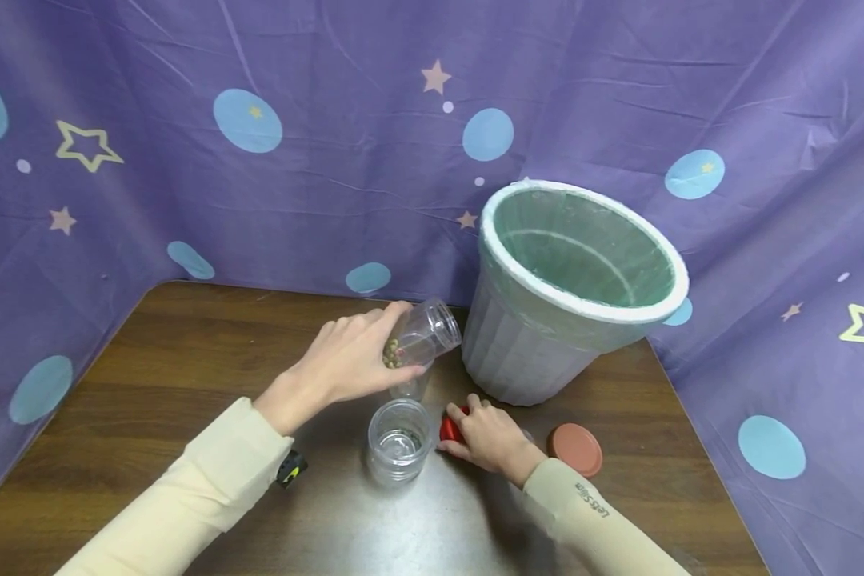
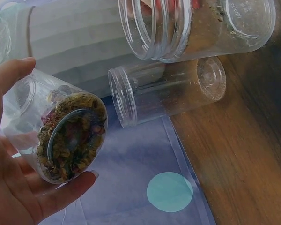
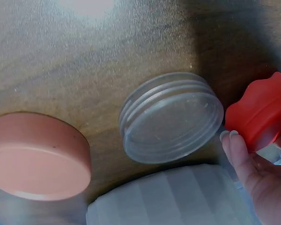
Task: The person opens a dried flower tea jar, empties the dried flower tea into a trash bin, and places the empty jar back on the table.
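Note:
My left hand (image 1: 342,358) grips a clear plastic jar (image 1: 432,330), tilted with its open mouth toward the bin. Dried flowers and leaves (image 2: 72,136) lie against its bottom in the left wrist view. Just below that jar stand two more clear jars, a wide open one (image 1: 398,460) with a few green bits inside and a narrower one (image 2: 166,89) behind it. To their right, my right hand (image 1: 491,436) pinches a red scalloped piece (image 3: 260,110) low over the table; its exact kind is unclear. Beside it lies a clear round lid (image 3: 171,119).
A grey ribbed bin (image 1: 526,344) with a greenish liner stands at the back right. Right of my right hand lies a salmon-pink lid (image 1: 576,450). A small black object (image 1: 291,468) sits by my left cuff. Purple curtain (image 1: 374,160) surrounds the wooden table (image 1: 187,360).

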